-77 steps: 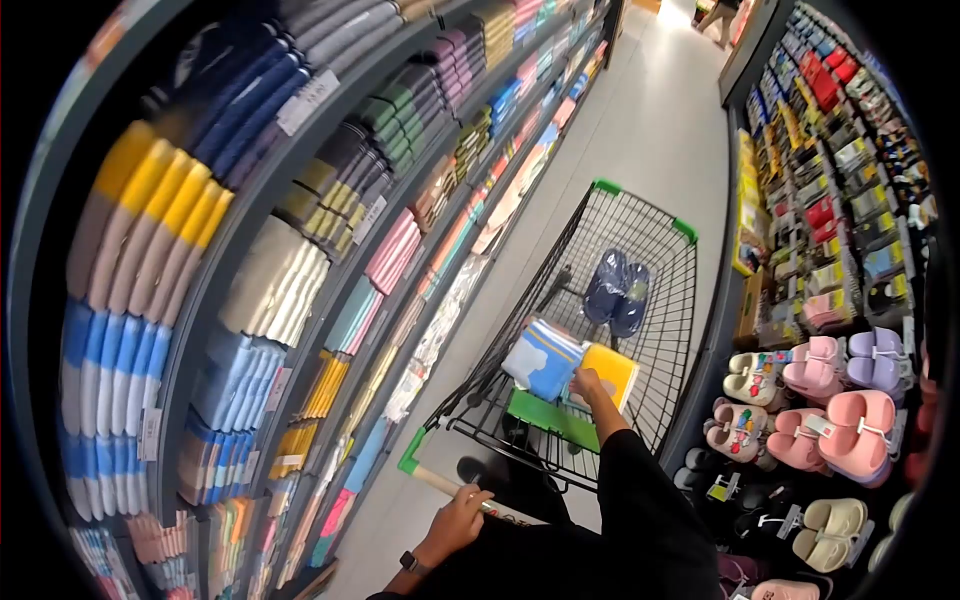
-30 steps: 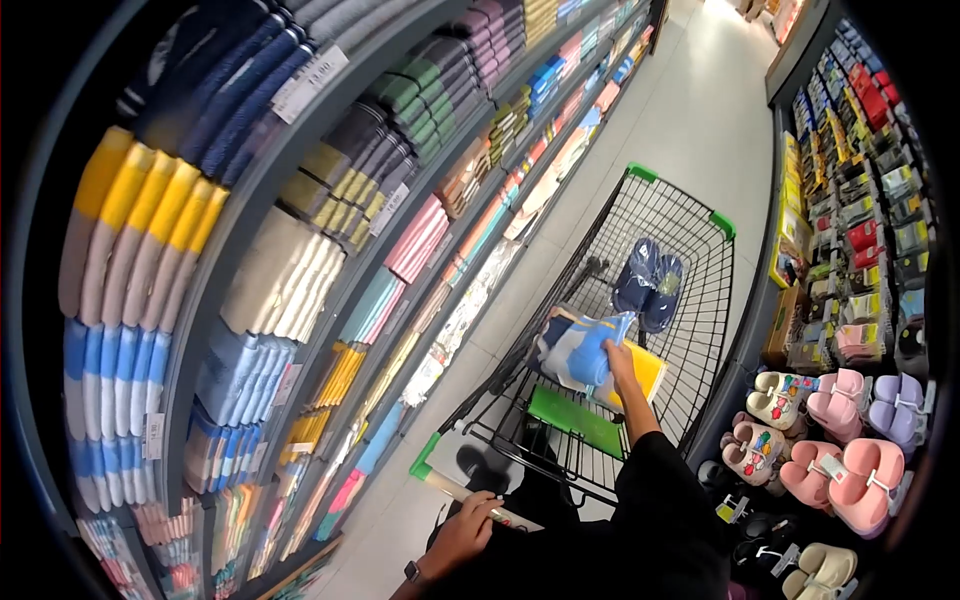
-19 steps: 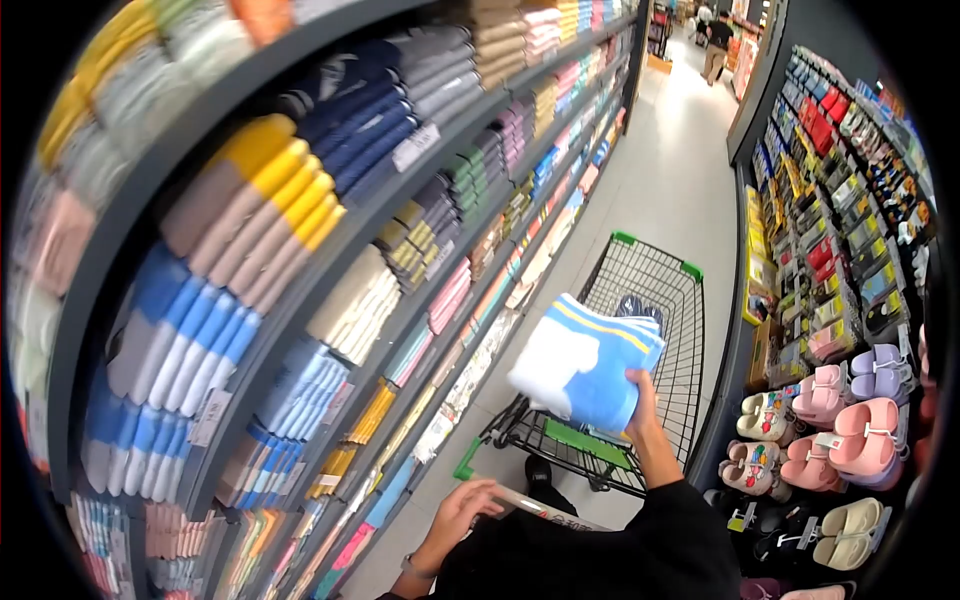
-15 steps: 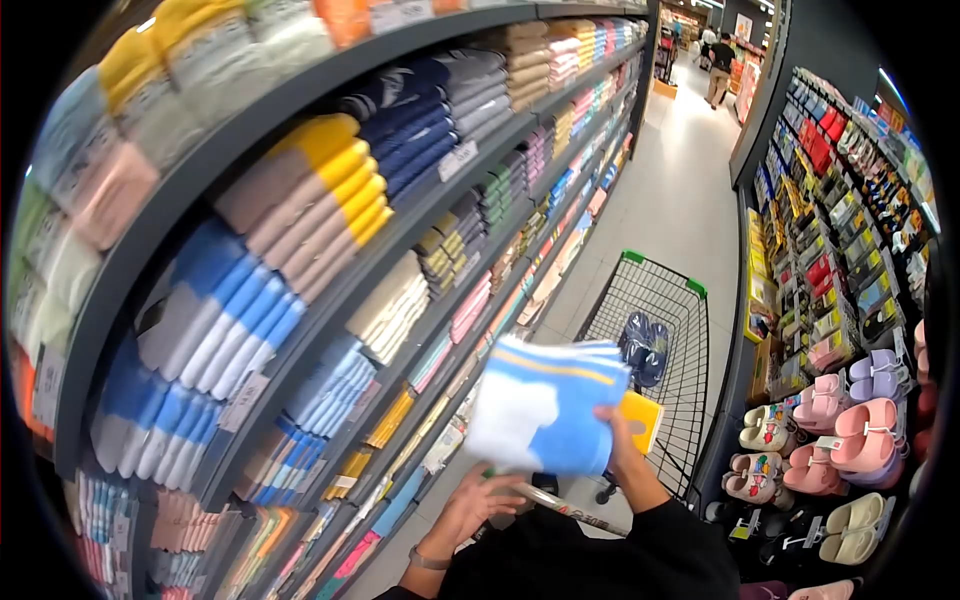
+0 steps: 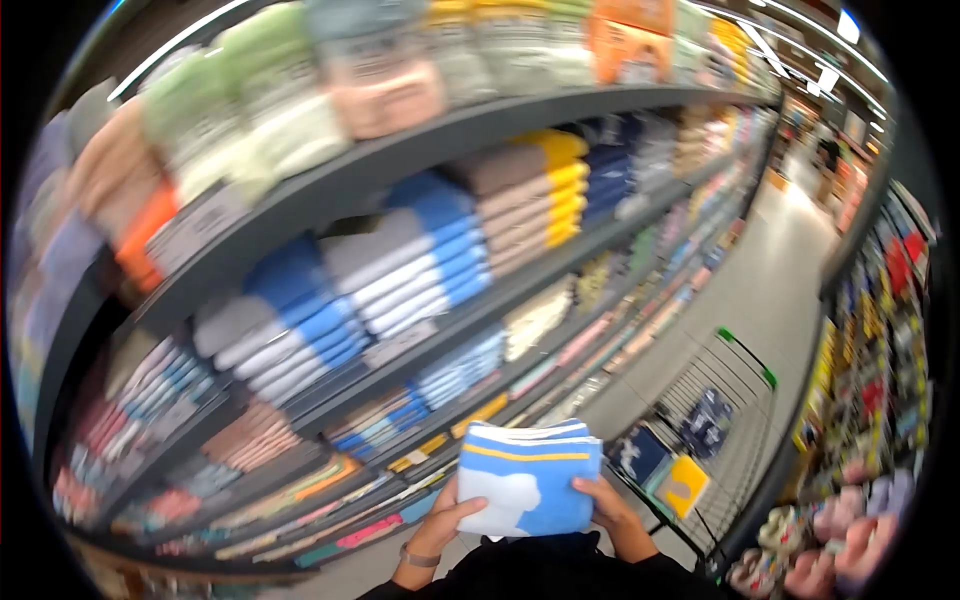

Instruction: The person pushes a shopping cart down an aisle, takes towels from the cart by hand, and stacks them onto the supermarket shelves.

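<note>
A folded blue and white towel with a yellow stripe is held in front of my body, above the floor and left of the cart. My left hand grips its left edge, thumb on top. At its right edge, my right hand has closed on it the same way. Inside the shopping cart lie a yellow item, a dark folded item and dark blue slippers in plastic.
A long shelf of folded towels runs along the left and ahead. On the right hang packaged goods above pink slippers. The aisle floor stretches away, with a blurred person at its far end.
The towel was lifted out of the cart and brought to my body. My left hand let go of the cart handle and took the towel's left edge. The view turned left toward the shelf.
</note>
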`<action>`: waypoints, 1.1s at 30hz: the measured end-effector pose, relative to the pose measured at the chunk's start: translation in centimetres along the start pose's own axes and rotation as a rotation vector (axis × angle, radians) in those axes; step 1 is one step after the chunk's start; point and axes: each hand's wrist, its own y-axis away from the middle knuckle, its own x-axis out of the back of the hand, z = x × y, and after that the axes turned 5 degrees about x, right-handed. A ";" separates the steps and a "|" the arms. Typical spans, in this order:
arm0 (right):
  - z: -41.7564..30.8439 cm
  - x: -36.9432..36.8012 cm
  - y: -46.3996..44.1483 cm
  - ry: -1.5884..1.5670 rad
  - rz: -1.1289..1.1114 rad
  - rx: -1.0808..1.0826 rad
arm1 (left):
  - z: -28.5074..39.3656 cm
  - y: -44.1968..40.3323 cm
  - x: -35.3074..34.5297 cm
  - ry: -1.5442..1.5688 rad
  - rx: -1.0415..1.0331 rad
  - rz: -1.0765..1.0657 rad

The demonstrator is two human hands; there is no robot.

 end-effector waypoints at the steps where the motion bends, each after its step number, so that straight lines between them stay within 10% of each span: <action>1: -0.6 -0.7 -0.1 0.010 -0.013 0.002 | 0.5 0.4 -0.2 -0.008 -0.039 0.016; 33: -4.9 -4.8 -5.4 0.105 -0.177 0.218 | 6.0 -2.8 -2.0 -0.241 -0.628 0.458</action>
